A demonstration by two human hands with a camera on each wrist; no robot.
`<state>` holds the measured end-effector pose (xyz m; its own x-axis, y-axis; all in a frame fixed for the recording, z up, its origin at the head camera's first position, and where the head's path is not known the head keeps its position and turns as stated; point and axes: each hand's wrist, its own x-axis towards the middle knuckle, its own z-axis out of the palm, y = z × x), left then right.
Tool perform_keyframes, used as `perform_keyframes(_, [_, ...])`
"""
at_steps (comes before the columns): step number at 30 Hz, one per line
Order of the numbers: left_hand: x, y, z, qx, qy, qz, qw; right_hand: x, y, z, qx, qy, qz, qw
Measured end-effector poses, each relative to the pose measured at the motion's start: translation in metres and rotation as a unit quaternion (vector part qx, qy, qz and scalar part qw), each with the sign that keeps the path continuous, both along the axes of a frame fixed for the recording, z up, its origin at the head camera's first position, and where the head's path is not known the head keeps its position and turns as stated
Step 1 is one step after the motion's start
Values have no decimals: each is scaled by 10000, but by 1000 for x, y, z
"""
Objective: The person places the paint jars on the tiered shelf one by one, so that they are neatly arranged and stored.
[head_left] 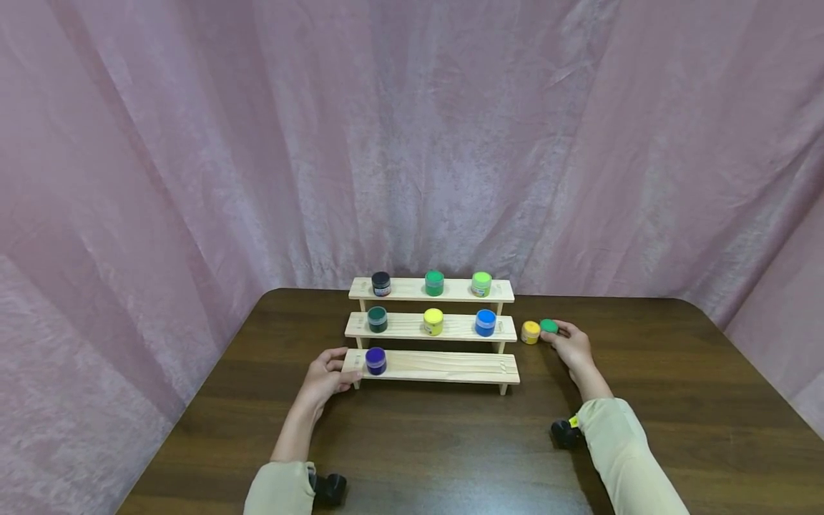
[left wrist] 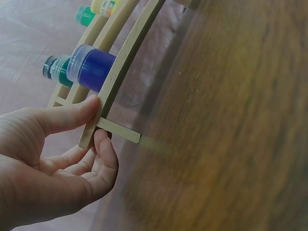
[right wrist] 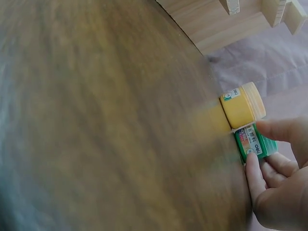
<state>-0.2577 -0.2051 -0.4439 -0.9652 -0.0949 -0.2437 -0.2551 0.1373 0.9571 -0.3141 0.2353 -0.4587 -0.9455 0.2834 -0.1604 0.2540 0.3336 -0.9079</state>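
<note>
A three-tier wooden rack (head_left: 444, 366) stands on the table, and my left hand (head_left: 325, 377) grips the left end of its lowest shelf, thumb on top and fingers beneath. Close to that thumb sits a purple-blue paint jar (left wrist: 96, 70) on the same shelf. To the right of the rack, my right hand (head_left: 571, 346) holds a green paint jar (right wrist: 255, 142) between thumb and fingers. The green jar stands on the table against a yellow-orange paint jar (right wrist: 238, 107). In the right wrist view the thumb tip lies close to where the two jars meet.
The middle shelf bears a dark green jar (head_left: 377, 320), a yellow jar (head_left: 433, 322) and a blue jar (head_left: 486, 323). On the top shelf are a black jar (head_left: 381, 284), a green jar (head_left: 434, 283) and a light green jar (head_left: 481, 284). A pink curtain (head_left: 412, 143) hangs behind the brown table (head_left: 425, 443).
</note>
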Motion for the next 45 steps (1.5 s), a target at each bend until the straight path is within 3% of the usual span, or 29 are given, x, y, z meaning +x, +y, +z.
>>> perform_keyframes(21, [-1,-1,1,-29,-34,-34,10000,10,0,14,-195,263,-508,9982])
perform_keyframes(30, [-1,0,0,-3,-37,-29,10000,14,0,31,-285,393,-455,9978])
perform_keyframes(36, [-1,0,0,11,-44,-42,10000,18,-2,43,-315,310,-160,9989])
perform_keyframes(45, [0,0,2,-18,-93,-21,10000,22,-11,51,-228,502,-61,9985])
